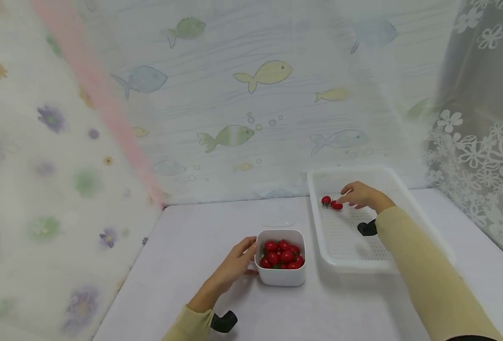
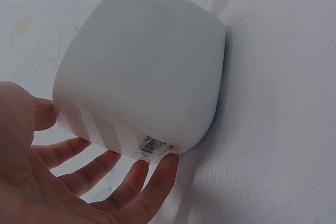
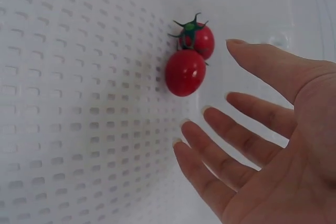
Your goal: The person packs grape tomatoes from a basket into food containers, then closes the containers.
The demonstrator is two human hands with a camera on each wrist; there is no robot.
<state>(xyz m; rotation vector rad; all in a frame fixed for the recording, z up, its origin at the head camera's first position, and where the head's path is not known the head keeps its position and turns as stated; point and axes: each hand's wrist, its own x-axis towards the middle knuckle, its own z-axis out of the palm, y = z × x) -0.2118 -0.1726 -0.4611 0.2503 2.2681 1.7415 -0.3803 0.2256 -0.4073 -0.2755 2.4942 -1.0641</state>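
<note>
A white square container (image 1: 282, 278) filled with several cherry tomatoes (image 1: 286, 256) stands on the table. My left hand (image 1: 236, 265) touches its left side with the fingertips, close to a barcode label (image 2: 154, 146) in the left wrist view. To the right, inside a white perforated basket (image 1: 325, 258), lie two red cherry tomatoes (image 3: 185, 73) side by side near the left wall; green stem leaves (image 3: 190, 28) show on the one behind. Just beside them my right hand (image 1: 364, 195) reaches in, fingers spread and apart from the tomatoes, holding nothing.
A clear, thin-looking oval object (image 1: 278, 223) lies behind the container. The white-covered table (image 1: 208, 237) meets a fish-print curtain (image 1: 234, 94) at the back. Flower-patterned sheets (image 1: 63, 189) hang at the left and right. The basket's raised rim surrounds my right hand.
</note>
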